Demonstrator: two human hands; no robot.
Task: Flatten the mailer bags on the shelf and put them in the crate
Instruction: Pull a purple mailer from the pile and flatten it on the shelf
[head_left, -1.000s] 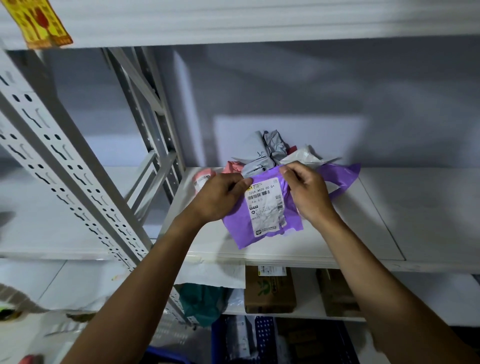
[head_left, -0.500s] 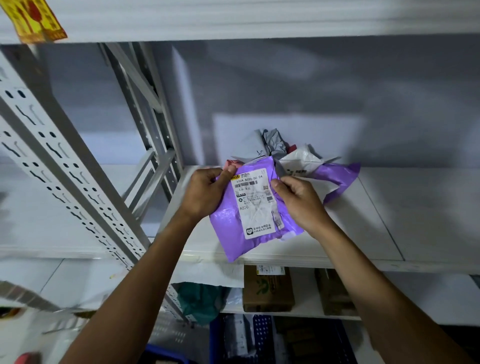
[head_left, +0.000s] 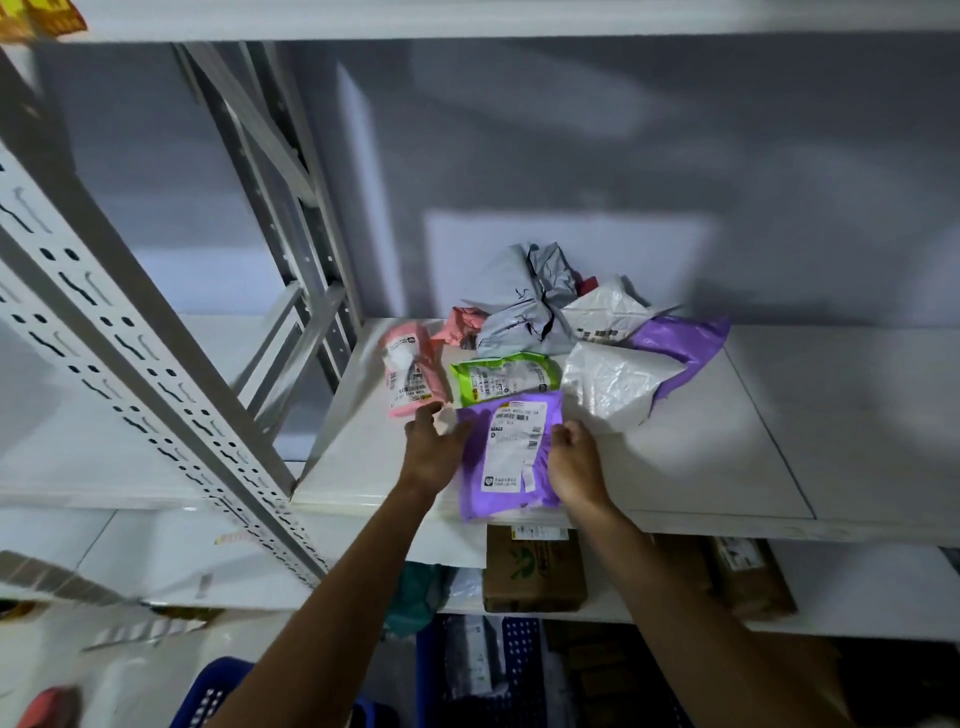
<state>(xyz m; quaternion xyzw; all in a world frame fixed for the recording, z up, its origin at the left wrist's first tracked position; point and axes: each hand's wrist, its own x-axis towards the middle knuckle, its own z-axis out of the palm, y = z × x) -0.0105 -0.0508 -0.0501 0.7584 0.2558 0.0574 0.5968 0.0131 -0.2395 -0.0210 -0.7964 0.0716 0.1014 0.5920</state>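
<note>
Head view.

- **Purple mailer** (head_left: 511, 457): label up, at the front lip of the shelf (head_left: 753, 441), between the hands.
- **Left hand** (head_left: 434, 452): fingers near straight, pressing its left edge.
- **Right hand** (head_left: 574, 465): fingers curled, pinching its right edge.
- **Risk:** the slick film could slide off the lip and miss the crate (head_left: 519, 660) below the hands.
- **Count beyond the hands:**
  - pink mailers (head_left: 413, 374), two
  - white mailers (head_left: 613, 384), two
  - second purple (head_left: 685, 338), one
  - green mailer (head_left: 506, 376), one
  - grey mailer (head_left: 524, 306), one
</note>
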